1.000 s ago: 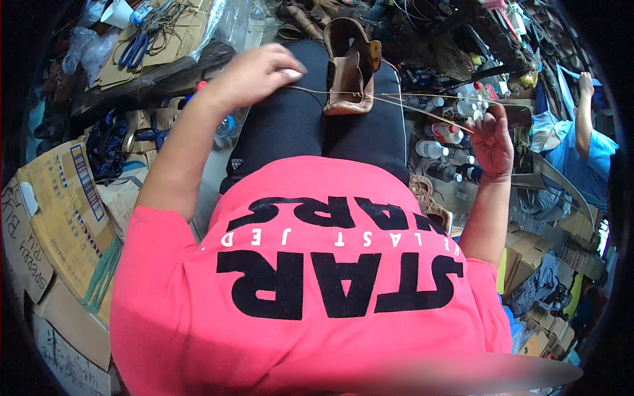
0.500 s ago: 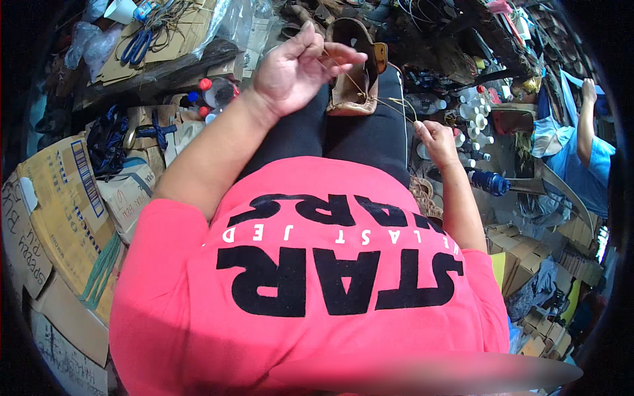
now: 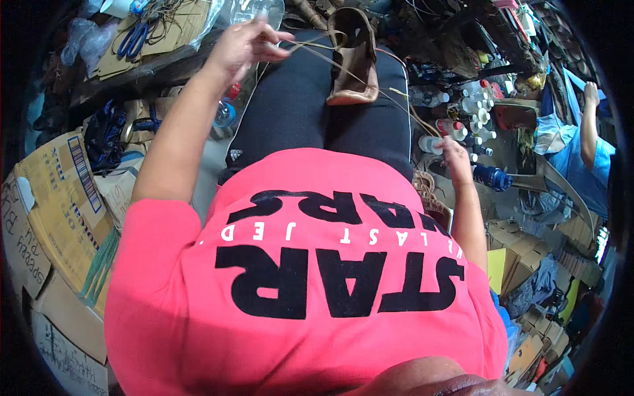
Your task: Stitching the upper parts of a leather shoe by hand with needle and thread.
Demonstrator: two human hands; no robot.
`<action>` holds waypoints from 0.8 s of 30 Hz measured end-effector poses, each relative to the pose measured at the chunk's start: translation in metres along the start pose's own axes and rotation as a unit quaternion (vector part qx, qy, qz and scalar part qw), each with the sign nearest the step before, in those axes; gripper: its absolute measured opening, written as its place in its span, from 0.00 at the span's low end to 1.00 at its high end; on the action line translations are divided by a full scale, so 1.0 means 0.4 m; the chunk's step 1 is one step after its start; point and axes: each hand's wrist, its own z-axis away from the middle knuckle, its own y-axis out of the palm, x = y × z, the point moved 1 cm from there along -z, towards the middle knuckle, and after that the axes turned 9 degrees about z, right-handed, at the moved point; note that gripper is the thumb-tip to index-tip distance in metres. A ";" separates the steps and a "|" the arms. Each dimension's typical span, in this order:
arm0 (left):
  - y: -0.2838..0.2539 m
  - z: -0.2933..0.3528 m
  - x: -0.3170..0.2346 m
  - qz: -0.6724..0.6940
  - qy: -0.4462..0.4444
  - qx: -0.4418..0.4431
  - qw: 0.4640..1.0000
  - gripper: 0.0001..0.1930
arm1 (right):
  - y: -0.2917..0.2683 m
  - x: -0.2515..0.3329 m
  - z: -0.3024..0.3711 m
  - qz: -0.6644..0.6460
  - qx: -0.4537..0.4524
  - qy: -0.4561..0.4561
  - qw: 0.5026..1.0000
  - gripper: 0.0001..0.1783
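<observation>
A brown leather shoe [image 3: 357, 87] rests between my thighs, its opening facing up. Tan thread [image 3: 340, 68] runs from my left hand across the shoe and on toward my right hand. Raised out to the left of the shoe, my left hand [image 3: 246, 47] is closed on the thread, its fingertips slightly blurred. On the other side, past my right thigh, my right hand [image 3: 455, 158] is curled around the thread's other end, also blurred. Neither hand touches the shoe.
Cardboard boxes [image 3: 56, 191] are stacked on the left. Blue-handled scissors [image 3: 134, 41] lie on cardboard at the upper left. Several plastic bottles [image 3: 477, 105] stand right of my legs, near a dark blue bottle [image 3: 492, 178]. Another person's arm [image 3: 588, 129] shows at the far right.
My hands have spread apart, the left moving out to the left and the right lower and outward. The thread now stretches wider across the shoe, which has shifted and turned slightly.
</observation>
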 end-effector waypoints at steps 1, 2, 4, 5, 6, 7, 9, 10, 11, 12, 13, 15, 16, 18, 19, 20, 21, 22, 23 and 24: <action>-0.030 0.002 -0.013 -0.103 0.027 -0.079 0.991 0.21 | -0.001 -0.018 0.004 -0.235 0.021 0.073 0.969 0.26; -0.053 0.004 -0.029 -0.250 0.033 -0.109 0.961 0.19 | -0.003 -0.011 0.016 -0.345 0.005 0.080 0.935 0.30; -0.012 0.022 0.005 -0.297 0.145 -0.057 0.942 0.17 | -0.012 0.033 0.033 -0.387 -0.094 0.151 0.905 0.32; 0.033 0.040 0.017 -0.341 0.255 -0.002 0.905 0.14 | -0.017 0.040 0.032 -0.366 -0.137 0.184 0.902 0.31; 0.093 0.059 0.032 -0.429 0.265 0.035 0.863 0.12 | -0.019 0.041 0.029 -0.367 -0.140 0.184 0.901 0.31; 0.154 0.081 0.040 -0.454 0.251 0.106 0.848 0.15 | -0.023 0.042 0.021 -0.299 -0.132 0.150 0.933 0.30; 0.212 0.105 0.076 -0.503 0.281 0.155 0.803 0.20 | -0.030 0.096 0.010 -0.228 -0.121 0.111 0.960 0.29; 0.222 0.106 0.091 -0.512 0.260 0.157 0.803 0.20 | -0.029 0.155 0.004 -0.198 -0.107 0.046 0.973 0.26; 0.231 0.104 0.101 -0.522 0.240 0.164 0.802 0.20 | -0.026 0.217 0.005 -0.170 -0.096 -0.018 0.981 0.23; 0.233 0.101 0.111 -0.522 0.242 0.165 0.801 0.20 | -0.022 0.257 -0.009 -0.170 -0.098 -0.018 0.980 0.23; 0.233 0.095 0.120 -0.531 0.251 0.173 0.791 0.19 | -0.017 0.296 -0.027 -0.138 -0.066 -0.084 0.985 0.21; 0.235 0.091 0.129 -0.542 0.258 0.180 0.779 0.19 | 0.003 0.400 -0.036 -0.064 0.003 -0.175 0.982 0.18; 0.238 0.093 0.130 -0.542 0.263 0.179 0.778 0.18 | 0.020 0.445 -0.039 -0.044 0.032 -0.185 0.981 0.18; 0.242 0.093 0.132 -0.543 0.268 0.178 0.776 0.18 | 0.050 0.525 -0.041 0.046 0.067 -0.205 0.975 0.17; 0.242 0.093 0.135 -0.545 0.265 0.178 0.775 0.17 | 0.058 0.558 -0.043 0.114 0.074 -0.216 0.967 0.16; 0.243 0.090 0.135 -0.547 0.263 0.179 0.774 0.17 | 0.059 0.582 -0.055 0.196 0.084 -0.255 0.943 0.16; 0.245 0.090 0.135 -0.548 0.264 0.178 0.774 0.17 | 0.066 0.591 -0.059 0.196 0.083 -0.256 0.943 0.16; 0.248 0.093 0.135 -0.554 0.258 0.176 0.772 0.16 | 0.073 0.597 -0.062 0.210 0.098 -0.264 0.936 0.16; 0.249 0.095 0.134 -0.560 0.252 0.172 0.770 0.15 | 0.079 0.602 -0.066 0.224 0.114 -0.272 0.929 0.16; 0.249 0.094 0.138 -0.571 0.247 0.167 0.765 0.14 | 0.079 0.599 -0.072 0.244 0.117 -0.299 0.915 0.15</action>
